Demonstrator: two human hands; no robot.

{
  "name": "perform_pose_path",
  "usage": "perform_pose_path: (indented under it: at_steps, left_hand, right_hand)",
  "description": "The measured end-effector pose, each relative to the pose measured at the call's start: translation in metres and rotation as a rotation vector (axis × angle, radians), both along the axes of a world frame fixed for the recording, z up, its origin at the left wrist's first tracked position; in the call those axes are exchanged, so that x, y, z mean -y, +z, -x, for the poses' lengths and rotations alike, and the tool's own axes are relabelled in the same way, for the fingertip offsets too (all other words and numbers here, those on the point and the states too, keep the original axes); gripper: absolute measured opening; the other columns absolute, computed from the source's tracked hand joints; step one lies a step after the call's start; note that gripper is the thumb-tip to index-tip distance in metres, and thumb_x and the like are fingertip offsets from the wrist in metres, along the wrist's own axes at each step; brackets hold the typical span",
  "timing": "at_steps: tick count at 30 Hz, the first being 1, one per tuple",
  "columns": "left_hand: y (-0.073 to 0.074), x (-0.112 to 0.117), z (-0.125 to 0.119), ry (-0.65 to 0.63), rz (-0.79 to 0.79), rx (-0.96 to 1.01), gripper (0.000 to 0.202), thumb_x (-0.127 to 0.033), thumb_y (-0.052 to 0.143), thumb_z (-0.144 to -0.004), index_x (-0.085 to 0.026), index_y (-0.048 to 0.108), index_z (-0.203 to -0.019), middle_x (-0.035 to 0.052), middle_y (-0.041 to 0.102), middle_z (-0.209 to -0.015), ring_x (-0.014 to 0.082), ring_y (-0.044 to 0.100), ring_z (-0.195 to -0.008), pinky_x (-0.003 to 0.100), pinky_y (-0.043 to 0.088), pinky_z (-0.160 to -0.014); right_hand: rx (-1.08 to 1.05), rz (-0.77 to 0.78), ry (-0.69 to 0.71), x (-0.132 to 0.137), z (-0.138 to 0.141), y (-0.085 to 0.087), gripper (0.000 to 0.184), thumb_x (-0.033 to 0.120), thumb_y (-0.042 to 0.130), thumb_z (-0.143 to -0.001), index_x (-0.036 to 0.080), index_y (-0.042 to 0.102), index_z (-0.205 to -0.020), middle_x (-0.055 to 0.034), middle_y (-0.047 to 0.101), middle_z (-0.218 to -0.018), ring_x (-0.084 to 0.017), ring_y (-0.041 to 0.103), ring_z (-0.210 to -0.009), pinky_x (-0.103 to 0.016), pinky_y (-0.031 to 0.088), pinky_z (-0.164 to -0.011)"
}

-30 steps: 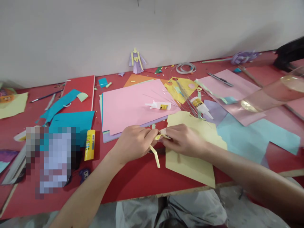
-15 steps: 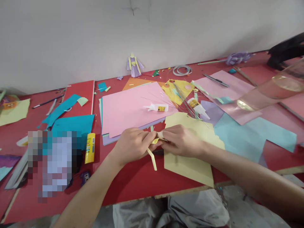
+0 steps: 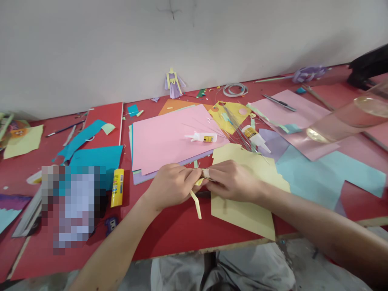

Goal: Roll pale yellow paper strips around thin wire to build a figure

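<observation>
My left hand (image 3: 171, 185) and my right hand (image 3: 232, 180) meet fingertip to fingertip over the front of the red table (image 3: 169, 230). Both pinch a narrow pale yellow paper strip (image 3: 197, 202), whose loose end hangs down toward me from between the fingers. My right hand rests on a pale yellow sheet (image 3: 245, 190) with a jagged cut edge. A pink sheet (image 3: 169, 135) on a stack of coloured paper lies just beyond my hands, with a small white glue bottle (image 3: 201, 138) on it.
A second glue bottle (image 3: 255, 136) and thin wires lie right of the pink sheet. A yellow glue stick (image 3: 117, 187) and teal paper (image 3: 95, 157) sit left. A paper doll (image 3: 173, 84) stands at the wall. Light blue paper (image 3: 318, 173) and a clear glass (image 3: 348, 119) are right.
My hands have stayed together on the strip, with only small finger shifts. The view has moved slightly.
</observation>
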State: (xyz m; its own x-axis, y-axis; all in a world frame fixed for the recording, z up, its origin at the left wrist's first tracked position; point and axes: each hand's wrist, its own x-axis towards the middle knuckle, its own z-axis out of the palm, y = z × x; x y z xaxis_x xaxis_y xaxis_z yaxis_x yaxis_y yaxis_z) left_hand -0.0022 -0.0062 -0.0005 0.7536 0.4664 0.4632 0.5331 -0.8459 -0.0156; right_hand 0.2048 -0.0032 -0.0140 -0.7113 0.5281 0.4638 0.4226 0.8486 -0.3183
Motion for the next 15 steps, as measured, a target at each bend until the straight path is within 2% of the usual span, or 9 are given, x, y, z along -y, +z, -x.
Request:
perform_pose_path:
  at_steps: [7,11,13,15]
  left_hand:
    - [0.0031,0.0028,-0.0015,-0.016,0.021,0.053,0.021,-0.022,0.042,-0.098,-0.014,0.058,-0.087,-0.0002,0.066,-0.068,0.0122,0.06,-0.056,0.026,0.042,-0.05]
    - [0.0046,0.0043,-0.0008,0.004,0.058,0.106,0.024,-0.023,0.038,-0.099,-0.014,0.058,-0.091,0.0006,0.067,-0.069,0.0119,0.06,-0.056,0.025,0.042,-0.05]
    - [0.0041,0.0044,0.0002,0.016,0.076,0.104,0.025,-0.025,0.037,-0.1,-0.014,0.058,-0.094,0.0006,0.066,-0.067,0.0124,0.059,-0.053,0.025,0.041,-0.048]
    - [0.0036,0.0045,0.0008,0.016,0.123,0.117,0.024,-0.026,0.036,-0.1,-0.014,0.057,-0.098,0.0006,0.066,-0.067,0.0123,0.058,-0.053,0.024,0.041,-0.048]
  right_hand:
    - [-0.09,-0.034,-0.002,-0.0003,-0.0006,-0.0034,0.027,0.021,0.049,-0.092,0.02,0.042,-0.066,0.0038,0.048,-0.056,-0.009,0.038,-0.05,-0.025,0.027,-0.051]
    - [-0.197,0.017,-0.039,-0.0005,-0.0003,-0.002,0.022,0.026,0.056,-0.091,0.019,0.047,-0.071,0.0036,0.051,-0.057,-0.009,0.043,-0.05,-0.023,0.033,-0.051]
    - [-0.249,0.043,-0.092,-0.0009,0.0003,0.0005,0.017,0.029,0.06,-0.089,0.019,0.05,-0.08,0.0002,0.059,-0.065,-0.012,0.053,-0.058,-0.023,0.041,-0.055]
    - [-0.276,0.053,-0.134,-0.0019,0.0009,0.0026,0.02,0.033,0.064,-0.086,0.018,0.053,-0.093,-0.0066,0.065,-0.083,-0.018,0.06,-0.078,-0.029,0.049,-0.067]
